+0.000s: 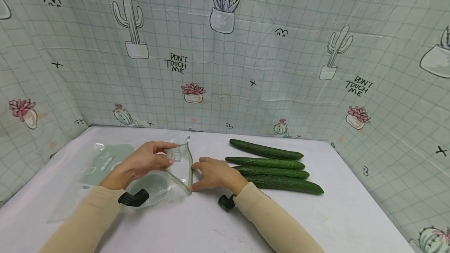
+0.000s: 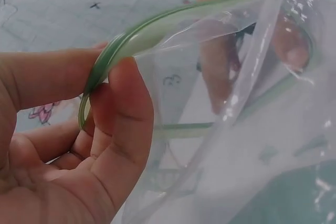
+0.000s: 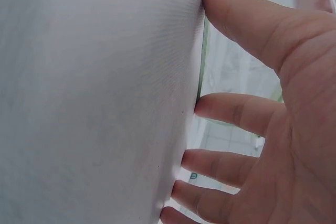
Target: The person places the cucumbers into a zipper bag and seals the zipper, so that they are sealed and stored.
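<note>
A clear zip bag (image 1: 154, 187) with green print lies on the white table, its green-edged mouth spread apart. My left hand (image 1: 145, 160) pinches the raised upper lip of that mouth between thumb and fingers; the left wrist view has the green zip strip (image 2: 152, 22) running out from the pinch. On the other lip, my right hand (image 1: 217, 173) rests with fingers spread, thumb tip and index fingertip pressing the green strip (image 3: 204, 51) against the table. Several dark green cucumbers (image 1: 281, 184) lie side by side, just right of my right hand.
Another clear bag with a green printed panel (image 1: 105, 163) lies flat at the left, partly behind my left hand and forearm. A patterned cloth backdrop (image 1: 225, 69) rises behind the white table (image 1: 197, 225) and along its sides.
</note>
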Motion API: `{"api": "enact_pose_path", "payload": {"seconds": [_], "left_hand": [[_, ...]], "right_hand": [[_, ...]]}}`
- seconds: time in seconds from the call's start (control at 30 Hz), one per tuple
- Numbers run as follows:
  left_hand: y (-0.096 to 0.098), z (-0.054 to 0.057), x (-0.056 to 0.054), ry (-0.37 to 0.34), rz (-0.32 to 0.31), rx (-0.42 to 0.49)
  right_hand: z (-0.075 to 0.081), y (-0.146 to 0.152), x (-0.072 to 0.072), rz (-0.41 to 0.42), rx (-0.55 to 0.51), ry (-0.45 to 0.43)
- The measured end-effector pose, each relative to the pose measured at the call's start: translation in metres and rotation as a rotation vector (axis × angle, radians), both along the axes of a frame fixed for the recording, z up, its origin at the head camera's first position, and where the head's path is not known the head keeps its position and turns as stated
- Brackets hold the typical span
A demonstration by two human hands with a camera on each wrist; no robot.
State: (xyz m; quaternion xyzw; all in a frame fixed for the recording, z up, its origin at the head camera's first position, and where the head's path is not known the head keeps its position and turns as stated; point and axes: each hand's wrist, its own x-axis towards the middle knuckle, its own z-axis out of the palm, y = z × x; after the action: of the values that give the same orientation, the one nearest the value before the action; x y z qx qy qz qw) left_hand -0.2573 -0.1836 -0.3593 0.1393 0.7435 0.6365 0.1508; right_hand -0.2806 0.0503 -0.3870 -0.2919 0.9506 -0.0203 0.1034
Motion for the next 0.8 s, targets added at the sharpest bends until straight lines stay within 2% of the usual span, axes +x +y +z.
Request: {"api": "enact_pose_path", "payload": {"seconds": [0.2,0.4,0.57,0.8], "left_hand": [[0.008,-0.008,-0.002,0.011,-0.015,-0.037],[0.017,-0.016,-0.005,-0.001,0.018,-0.042],[0.020,-0.020,-0.005,-0.003,0.058,-0.065],[0.021,-0.023,-0.004,-0.007,0.041,-0.056]], "right_hand": [[0.000,0.001,-0.001,-0.005,-0.001,-0.005],[0.002,0.002,0.000,-0.007,-0.016,-0.012],[0.003,0.003,0.000,0.028,-0.050,-0.004],[0.006,0.003,0.000,0.067,-0.084,0.025]]}}
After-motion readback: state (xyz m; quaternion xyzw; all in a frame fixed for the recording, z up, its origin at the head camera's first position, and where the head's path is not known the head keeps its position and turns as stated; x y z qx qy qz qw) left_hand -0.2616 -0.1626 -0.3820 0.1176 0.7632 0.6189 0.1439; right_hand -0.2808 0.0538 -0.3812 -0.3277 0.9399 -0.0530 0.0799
